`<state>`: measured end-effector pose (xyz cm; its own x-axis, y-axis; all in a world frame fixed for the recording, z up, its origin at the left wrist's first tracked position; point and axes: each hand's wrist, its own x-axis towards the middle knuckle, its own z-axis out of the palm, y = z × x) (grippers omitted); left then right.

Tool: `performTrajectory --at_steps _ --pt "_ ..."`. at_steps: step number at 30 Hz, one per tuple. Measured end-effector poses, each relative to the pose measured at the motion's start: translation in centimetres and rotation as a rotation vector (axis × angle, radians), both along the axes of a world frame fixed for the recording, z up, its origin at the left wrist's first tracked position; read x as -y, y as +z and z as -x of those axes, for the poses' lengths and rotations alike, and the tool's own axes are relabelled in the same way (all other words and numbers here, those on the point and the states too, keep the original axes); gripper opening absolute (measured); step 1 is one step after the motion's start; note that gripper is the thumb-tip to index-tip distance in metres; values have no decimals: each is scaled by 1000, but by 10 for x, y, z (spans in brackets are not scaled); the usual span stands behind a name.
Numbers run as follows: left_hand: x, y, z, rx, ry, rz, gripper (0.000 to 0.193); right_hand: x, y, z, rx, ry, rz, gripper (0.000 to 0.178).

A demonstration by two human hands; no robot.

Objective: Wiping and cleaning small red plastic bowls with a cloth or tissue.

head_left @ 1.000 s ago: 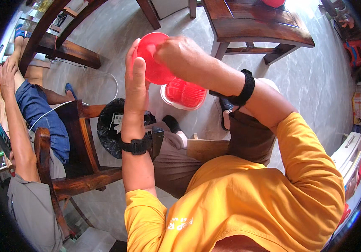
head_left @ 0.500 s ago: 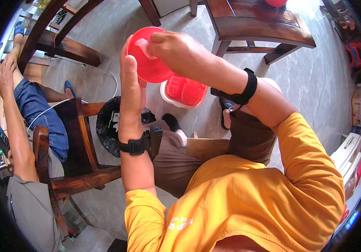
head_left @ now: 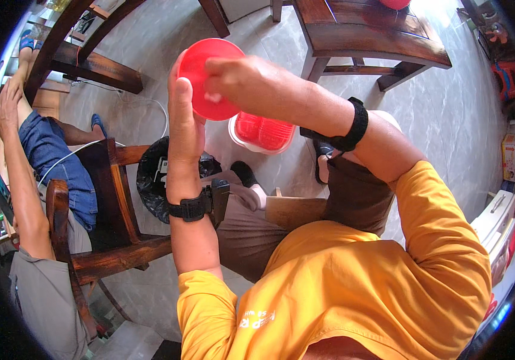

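Note:
A round red plastic bowl (head_left: 194, 63) is tilted with its inside toward me. My left hand (head_left: 183, 114) holds it by the left side, thumb at the rim and fingers behind. Inside it my right hand (head_left: 233, 81) is closed around a pale, crumpled, tissue-like cloth (head_left: 212, 96), of which only a small part shows below the fingers. Beneath and to the right of the bowl, red ribbed plastic containers (head_left: 260, 131) sit in a white basin (head_left: 246, 145); the bowl and my right forearm hide part of them.
A bin with a black bag (head_left: 152, 180) stands beside my left forearm. At left a person in blue shorts (head_left: 62, 168) sits by a dark wooden chair (head_left: 113, 258). A wooden bench (head_left: 377, 36) with a red round thing (head_left: 395, 3) is at the far right.
My right hand has moved down and slightly left inside the bowl, and the cloth has gone with it from the upper left to the lower middle. My left hand keeps its hold.

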<state>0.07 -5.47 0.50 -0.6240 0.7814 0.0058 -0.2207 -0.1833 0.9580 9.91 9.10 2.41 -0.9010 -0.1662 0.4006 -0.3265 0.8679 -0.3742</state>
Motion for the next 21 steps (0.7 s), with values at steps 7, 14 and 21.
performTrajectory --at_steps 7,14,21 --pt "-9 9 -4 -282 27 -9 71 2 -8 0 -147 -262 -118 18" --pt "-7 -8 -1 -140 -28 -92 76 19 6 6 -161 -151 627 18" --pt "-5 -2 -2 -127 -11 -36 75 2 -5 2 -125 29 302 18"
